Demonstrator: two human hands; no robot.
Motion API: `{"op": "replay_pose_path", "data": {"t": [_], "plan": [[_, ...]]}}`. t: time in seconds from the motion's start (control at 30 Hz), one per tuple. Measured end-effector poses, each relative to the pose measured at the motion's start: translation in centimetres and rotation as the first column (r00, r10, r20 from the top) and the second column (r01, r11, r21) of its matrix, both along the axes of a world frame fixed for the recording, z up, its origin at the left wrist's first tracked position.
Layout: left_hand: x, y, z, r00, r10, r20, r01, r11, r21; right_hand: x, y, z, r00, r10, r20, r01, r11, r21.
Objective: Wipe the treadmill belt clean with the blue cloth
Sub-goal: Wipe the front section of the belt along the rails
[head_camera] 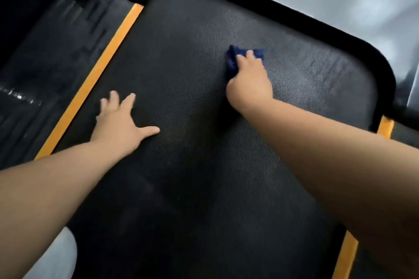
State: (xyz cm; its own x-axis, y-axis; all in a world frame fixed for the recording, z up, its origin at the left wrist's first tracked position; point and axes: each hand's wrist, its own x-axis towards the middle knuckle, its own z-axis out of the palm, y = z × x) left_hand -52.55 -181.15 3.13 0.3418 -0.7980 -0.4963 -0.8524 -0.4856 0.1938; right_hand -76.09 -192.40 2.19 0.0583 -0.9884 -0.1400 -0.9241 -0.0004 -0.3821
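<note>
The right hand [248, 79] grips the soft, light blue cloth [233, 61] mid-frame, bunched on the belt [192, 176]; the left hand [120, 124] lies flat, empty.

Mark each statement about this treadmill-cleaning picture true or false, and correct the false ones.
1. The right hand holds the blue cloth on the treadmill belt. True.
2. The left hand grips a second cloth. False: it rests flat on the belt, fingers spread, holding nothing.
3. An orange strip runs along the belt's left edge. True.
4. The blue cloth lies on the orange strip. False: it lies on the black belt, well apart from the strip.
</note>
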Motion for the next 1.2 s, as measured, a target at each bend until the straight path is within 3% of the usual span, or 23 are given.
{"op": "replay_pose_path", "data": {"t": [0.07, 0.13, 0.27, 0.3, 0.33, 0.4, 0.47, 0.5, 0.57, 0.63, 0.7, 0.77, 0.8, 0.87, 0.93, 1.0, 1.07, 1.2], "plan": [[0.4, 1.2, -0.3, 0.994, 0.106, 0.02, -0.107, 0.993, 0.045, 2.9, 1.9, -0.6, 0.973, 0.229, 0.015, -0.228, 0.973, -0.034], [1.3, 2.3, -0.2, 1.0, 0.02, 0.022, -0.022, 0.995, 0.098, 6.1, 4.6, -1.8, 0.885, 0.464, 0.044, -0.461, 0.885, -0.061], [3.6, 3.1, 0.9, 0.991, -0.136, -0.011, 0.135, 0.97, 0.204, 10.2, 5.7, -1.7, 0.58, 0.813, 0.038, -0.812, 0.582, -0.044], [3.6, 2.8, 0.8, 0.989, -0.151, -0.003, 0.147, 0.962, 0.229, 10.1, 4.5, -2.0, 0.567, 0.823, -0.023, -0.822, 0.564, -0.076], [3.4, 2.5, 0.7, 0.988, -0.154, 0.01, 0.147, 0.957, 0.249, 9.5, 3.2, -2.0, 0.62, 0.782, -0.07, -0.783, 0.609, -0.124], [3.2, 2.6, 0.2, 0.99, -0.136, 0.045, 0.12, 0.96, 0.254, 8.3, 0.0, -2.0, 0.822, 0.564, -0.078, -0.568, 0.799, -0.197], [3.4, 2.7, -0.1, 0.993, -0.117, 0.022, 0.109, 0.968, 0.227, 9.1, -1.6, -1.3, 0.933, 0.356, -0.058, -0.36, 0.928, -0.094], [3.7, 2.8, 0.2, 0.991, -0.132, -0.007, 0.13, 0.968, 0.217, 10.3, -1.4, -1.0, 0.94, 0.329, -0.087, -0.333, 0.942, -0.043], [4.7, 3.0, 1.0, 0.985, -0.162, -0.064, 0.171, 0.966, 0.193, 13.4, 1.1, -0.5, 0.896, 0.43, -0.109, -0.435, 0.9, -0.027], [6.4, 3.2, 1.8, 0.981, -0.179, -0.072, 0.186, 0.977, 0.104, 16.4, 5.2, -1.1, 0.781, 0.622, -0.05, -0.624, 0.781, -0.032], [8.5, 4.0, 2.5, 0.988, -0.156, -0.002, 0.156, 0.988, -0.015, 18.2, 7.8, -1.6, 0.636, 0.772, 0.021, -0.772, 0.636, 0.01], [9.5, 5.1, 2.8, 0.955, -0.263, 0.138, 0.269, 0.963, -0.031, 18.3, 6.9, -1.9, 0.536, 0.844, 0.028, -0.844, 0.536, -0.03], [9.5, 5.7, 2.5, 0.916, -0.333, 0.223, 0.346, 0.938, -0.023, 18.2, 5.9, -2.0, 0.526, 0.85, -0.017, -0.848, 0.524, -0.079], [9.3, 6.5, 1.6, 0.891, -0.32, 0.323, 0.351, 0.936, -0.04, 17.4, 2.7, -2.4, 0.683, 0.728, -0.054, -0.726, 0.668, -0.165], [9.5, 6.4, 1.2, 0.947, -0.19, 0.258, 0.211, 0.976, -0.054, 17.5, -0.2, -2.1, 0.864, 0.493, -0.099, -0.502, 0.86, -0.094], [10.0, 6.1, 0.9, 0.969, -0.16, 0.189, 0.168, 0.985, -0.027, 19.0, -0.3, -1.6, 0.9, 0.417, -0.129, -0.426, 0.903, -0.052], [10.3, 6.1, 0.8, 0.962, -0.196, 0.189, 0.2, 0.98, -0.002, 20.7, 2.9, -1.2, 0.844, 0.525, -0.11, -0.533, 0.844, -0.058], [10.0, 6.4, 0.0, 0.928, -0.241, 0.284, 0.249, 0.968, 0.008, 21.4, 9.6, -2.7, 0.558, 0.83, -0.006, -0.826, 0.554, -0.107]]}}
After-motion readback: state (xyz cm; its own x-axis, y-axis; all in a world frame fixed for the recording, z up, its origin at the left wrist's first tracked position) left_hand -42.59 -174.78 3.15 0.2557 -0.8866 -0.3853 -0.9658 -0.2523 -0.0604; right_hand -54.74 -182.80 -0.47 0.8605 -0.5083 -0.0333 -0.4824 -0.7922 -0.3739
